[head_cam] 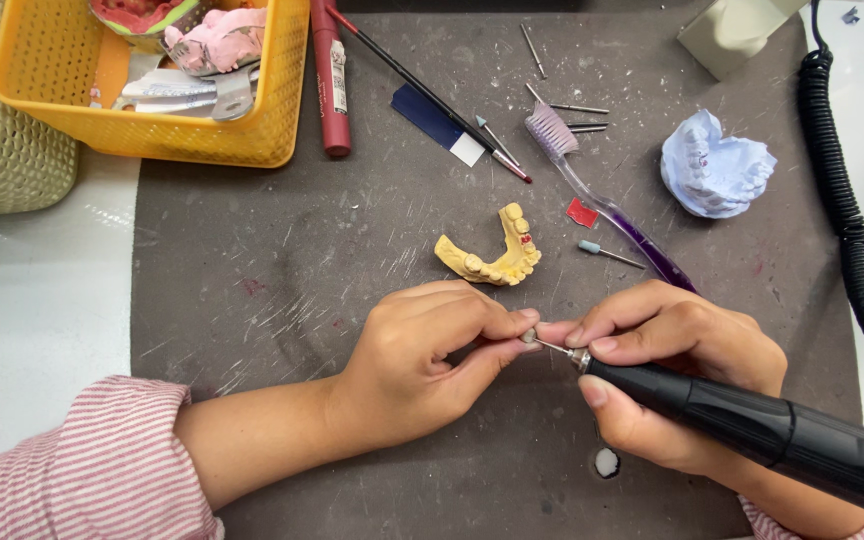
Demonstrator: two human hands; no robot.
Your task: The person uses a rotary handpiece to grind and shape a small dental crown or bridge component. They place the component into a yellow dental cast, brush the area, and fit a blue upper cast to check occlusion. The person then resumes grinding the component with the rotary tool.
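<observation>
While left hand (422,365) pinches small piece (528,337) | right hand (667,375) grips handpiece (752,425)

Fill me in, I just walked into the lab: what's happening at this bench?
A person in striped sleeves is pinching a tiny pale piece in the left hand. The right hand holds a black rotary handpiece with its bur against that piece. Just beyond the hands, a yellow dental cast lies on the grey mat, with a purple toothbrush and a white-blue plaster model further back.
</observation>
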